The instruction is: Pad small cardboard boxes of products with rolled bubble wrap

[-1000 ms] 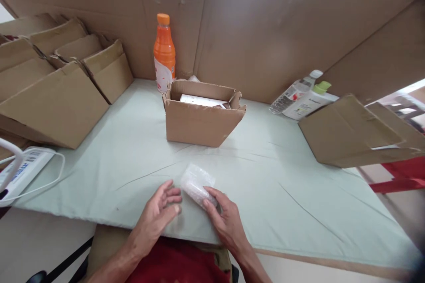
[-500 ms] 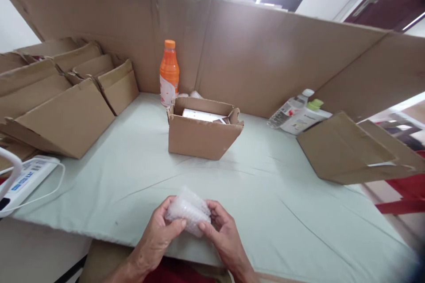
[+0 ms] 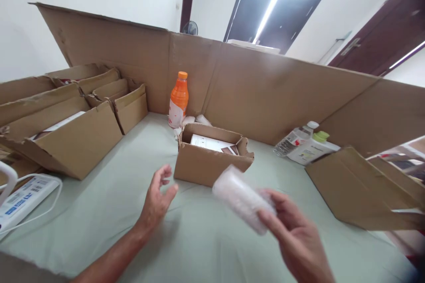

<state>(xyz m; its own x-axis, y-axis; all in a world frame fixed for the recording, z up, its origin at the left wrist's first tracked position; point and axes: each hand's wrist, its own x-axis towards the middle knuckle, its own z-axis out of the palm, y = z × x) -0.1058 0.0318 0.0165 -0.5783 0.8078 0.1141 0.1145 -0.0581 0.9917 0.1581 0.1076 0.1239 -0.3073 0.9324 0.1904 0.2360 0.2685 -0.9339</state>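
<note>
A bundle of clear bubble wrap (image 3: 241,196) is gripped at its right end by my right hand (image 3: 292,230), thumb on the near side. Motion smears the bundle a little, and what lies inside it, if anything, cannot be made out. My left hand (image 3: 158,199) is raised over the cloth with fingers apart and nothing in them. Just beyond both hands stands an open cardboard box (image 3: 202,168). Inside it a white box with a brown pattern (image 3: 212,143) shows at the top.
An orange bottle (image 3: 179,99) stands behind the box. Several open cardboard boxes (image 3: 89,141) fill the left side, near a white power strip (image 3: 28,196). At right lie a clear bottle (image 3: 295,139), a white green-capped bottle (image 3: 312,148) and a tilted cardboard box (image 3: 348,190).
My left hand has let go of the bubble wrap and moved forward. My right hand has carried the bundle forward and to the right. The camera view has tipped upward.
</note>
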